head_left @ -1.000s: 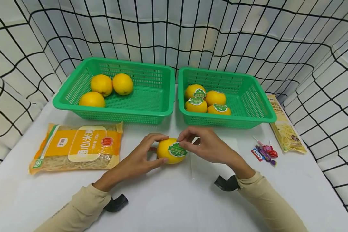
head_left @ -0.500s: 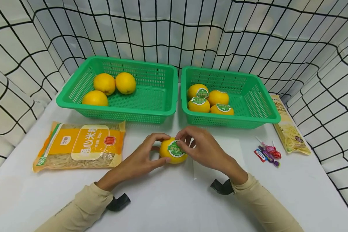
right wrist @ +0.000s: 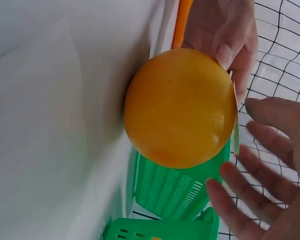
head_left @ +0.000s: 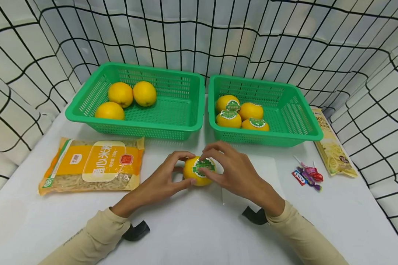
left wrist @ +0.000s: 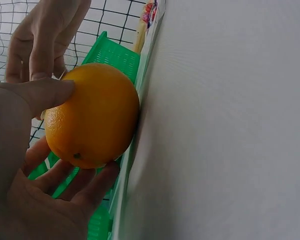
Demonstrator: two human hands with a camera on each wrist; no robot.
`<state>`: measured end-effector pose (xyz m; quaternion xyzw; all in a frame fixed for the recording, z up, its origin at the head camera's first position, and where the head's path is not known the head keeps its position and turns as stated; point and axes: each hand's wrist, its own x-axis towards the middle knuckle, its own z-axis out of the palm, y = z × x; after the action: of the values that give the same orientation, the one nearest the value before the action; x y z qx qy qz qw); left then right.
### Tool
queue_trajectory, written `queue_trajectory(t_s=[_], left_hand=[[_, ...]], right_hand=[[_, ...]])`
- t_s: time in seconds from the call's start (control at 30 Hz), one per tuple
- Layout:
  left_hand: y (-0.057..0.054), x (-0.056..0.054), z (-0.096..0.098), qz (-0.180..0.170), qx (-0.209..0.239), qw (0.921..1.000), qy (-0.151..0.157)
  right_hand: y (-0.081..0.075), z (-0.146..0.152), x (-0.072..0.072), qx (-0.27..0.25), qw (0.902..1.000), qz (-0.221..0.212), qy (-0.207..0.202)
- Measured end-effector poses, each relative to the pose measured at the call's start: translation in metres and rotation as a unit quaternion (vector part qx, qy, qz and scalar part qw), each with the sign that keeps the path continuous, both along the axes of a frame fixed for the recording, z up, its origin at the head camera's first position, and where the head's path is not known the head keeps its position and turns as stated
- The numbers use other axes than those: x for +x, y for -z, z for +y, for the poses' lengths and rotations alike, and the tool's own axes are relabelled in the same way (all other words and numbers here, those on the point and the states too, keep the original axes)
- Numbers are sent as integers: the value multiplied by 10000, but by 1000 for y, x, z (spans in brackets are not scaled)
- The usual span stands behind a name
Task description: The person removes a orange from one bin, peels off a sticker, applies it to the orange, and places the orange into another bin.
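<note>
An orange [head_left: 189, 170] sits on the white table in front of the two baskets. My left hand [head_left: 164, 180] grips it from the left, thumb on the near side and fingers on the far side. A round green-and-white sticker [head_left: 201, 166] lies on the upper right of the fruit. Over that sticker hovers my right hand [head_left: 238, 171], its thumb and fingers spread. In the right wrist view the sticker [right wrist: 236, 132] shows edge-on against the orange [right wrist: 177, 110], and the right fingertips are spread beside it. The left wrist view shows the orange's [left wrist: 97, 115] bare side.
Behind, a left green basket [head_left: 136, 127] holds three oranges without visible stickers. The right green basket [head_left: 262, 137] has several stickered ones. A noodle bag [head_left: 93, 165] lies left; candies [head_left: 308, 176] and a yellow packet [head_left: 335, 147] right. A white sheet [head_left: 265, 169] lies under the right hand.
The right thumb and fingers were pinched together at the sticker's edge; now they have spread apart over it. The sticker lies flatter on the orange. The left hand keeps its hold.
</note>
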<state>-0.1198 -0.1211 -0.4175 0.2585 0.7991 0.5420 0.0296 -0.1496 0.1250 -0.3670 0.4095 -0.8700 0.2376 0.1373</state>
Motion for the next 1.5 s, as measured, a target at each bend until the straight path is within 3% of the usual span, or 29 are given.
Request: queue_trajectory(t_s=[0.3,0.57,0.77,0.97,1.17,1.37,1.5], left_hand=[[-2,-1,0,48,73,10000,-29],[-8,-1,3,516,274,9964,-610],[-6,-2,7,598,252,9954,-705],[-6,-2,7,523,315,9956,-711],[-7,0,9,249,423,9954,-824],[-6,0,11,131,494,9948,-881],[-5,1,10,281,424,9954,-813]], right_hand=[[0,6,-3,240,9972,650,-267],[1,1,-1,305,9921,1168,-334],[2,-2,4,213,9889,1449,-255],[2,-2,5,197,9971,715,-173],[-1,4,0,242,9984,-419,-293],[3,10,-12,-186,9825,-1708,-719],[5,10,-16,-462,9709,-2138,-975]])
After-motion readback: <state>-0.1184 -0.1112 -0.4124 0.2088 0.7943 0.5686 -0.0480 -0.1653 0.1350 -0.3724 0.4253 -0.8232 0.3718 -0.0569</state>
